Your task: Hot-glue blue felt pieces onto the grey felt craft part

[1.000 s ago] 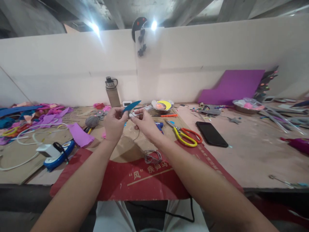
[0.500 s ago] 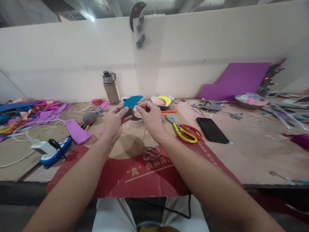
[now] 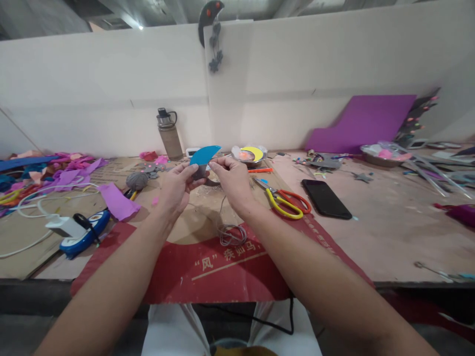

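Observation:
My left hand (image 3: 178, 185) is closed on a crescent-shaped cutout (image 3: 205, 155), its upper part blue and its lower part dark grey. The thumb lies on the near face. My right hand (image 3: 233, 180) pinches at the cutout's right edge, fingertips close to the left hand's. From beneath the right hand a thin grey cord (image 3: 221, 203) runs down to a loose coil (image 3: 232, 235) on the red-printed sheet (image 3: 237, 282). The cord's upper end is hidden by the fingers.
Right of my hands lie yellow-and-orange scissors (image 3: 285, 201) and a black phone (image 3: 326, 199). A bottle (image 3: 169, 134) stands by the wall. To the left are a grey yarn ball (image 3: 136, 181), a blue power strip (image 3: 85, 235) and felt scraps (image 3: 70, 175). Behind sits a bowl with a yellow crescent (image 3: 256, 153).
The cutout has tilted slightly, so more of its blue face shows. Both hands stay in nearly the same place, with only small finger movement.

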The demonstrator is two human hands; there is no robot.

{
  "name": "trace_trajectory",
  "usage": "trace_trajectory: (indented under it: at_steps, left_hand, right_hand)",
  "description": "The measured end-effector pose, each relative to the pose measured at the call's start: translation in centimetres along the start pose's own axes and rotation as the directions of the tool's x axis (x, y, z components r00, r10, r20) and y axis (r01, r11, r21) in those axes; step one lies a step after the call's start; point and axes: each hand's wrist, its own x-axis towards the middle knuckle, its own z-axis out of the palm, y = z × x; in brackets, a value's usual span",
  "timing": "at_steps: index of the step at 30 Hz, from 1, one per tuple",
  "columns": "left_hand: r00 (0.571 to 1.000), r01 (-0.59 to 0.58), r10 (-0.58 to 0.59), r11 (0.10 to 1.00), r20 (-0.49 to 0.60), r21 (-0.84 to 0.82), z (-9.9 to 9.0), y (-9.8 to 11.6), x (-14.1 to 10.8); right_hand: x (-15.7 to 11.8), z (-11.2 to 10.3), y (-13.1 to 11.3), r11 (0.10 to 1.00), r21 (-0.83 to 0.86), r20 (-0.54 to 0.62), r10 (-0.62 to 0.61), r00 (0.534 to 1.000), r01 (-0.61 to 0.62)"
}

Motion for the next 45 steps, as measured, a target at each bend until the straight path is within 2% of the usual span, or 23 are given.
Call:
trace_trajectory:
  at_steps: [6,13,19,23,26,32,36,42,45]
  left_hand:
    - [0.998,0.004,-0.003,1.000,0.056,-0.022,-0.3,-0.1,0.1]
    - [0.997,0.013,-0.008,0.998,0.082,-0.059,-0.2,-0.1,0.2]
    - [0.987,0.083,-0.072,0.994,0.146,-0.075,-0.4,0.1,0.2]
    - [0.978,0.125,-0.115,0.991,0.176,-0.050,-0.4,0.2,0.3]
    - [0.980,0.123,-0.118,0.992,0.160,-0.023,-0.3,0.1,0.3]
    - [0.994,0.089,-0.093,0.994,0.062,0.066,-0.3,-0.5,0.1]
    - [0.995,0.045,-0.055,0.992,0.086,0.122,-0.1,-0.9,-0.2]
    - [0.988,0.021,-0.043,0.989,0.146,0.150,0.4,-0.5,-0.7]
    - [0.987,-0.065,0.019,0.957,0.162,0.281,0.4,-0.3,-0.8]
  right_hand:
    - [-0.4,-0.1,-0.6,0.999,0.040,0.063,0.026,0.998,-0.028]
    - [-0.4,0.0,-0.8,0.978,0.160,0.102,0.119,0.988,-0.135]
    - [0.0,-0.4,-0.2,0.985,0.153,0.167,0.056,0.984,-0.082]
    - [-0.4,-0.6,-0.5,0.975,0.192,0.194,0.074,0.978,-0.112]
    - [-0.6,-0.5,-0.7,0.981,0.165,0.179,0.075,0.981,-0.105]
    - [-0.7,-0.4,-0.5,0.994,0.072,0.109,0.076,0.991,-0.084]
    - [-0.7,-0.3,-0.5,0.997,0.003,0.100,0.080,0.992,-0.081]
    - [-0.3,-0.4,0.2,0.994,-0.070,0.021,0.084,0.996,-0.083]
    - [-0.2,-0.6,0.3,0.993,-0.097,0.013,0.062,0.998,-0.060]
